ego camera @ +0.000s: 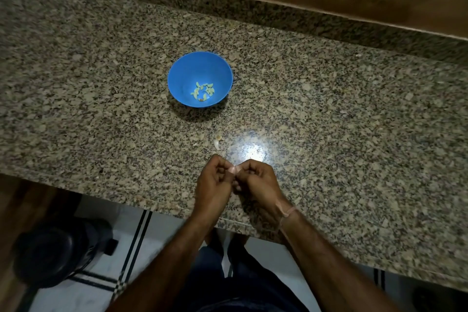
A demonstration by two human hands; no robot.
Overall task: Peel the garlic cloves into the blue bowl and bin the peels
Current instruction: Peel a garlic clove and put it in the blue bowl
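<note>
Over the near edge of the speckled brown granite desk, the left hand and right hand meet, placed so loosened peel drops onto stone. Their curled fingers are nearly closed, pinching between the tips what seems to be a small pale garlic clove. Just beyond the fingers lie pale papery peel scraps; farther ahead, well apart, the round blue plastic bowl holds the peeled yellowish cloves.
</note>
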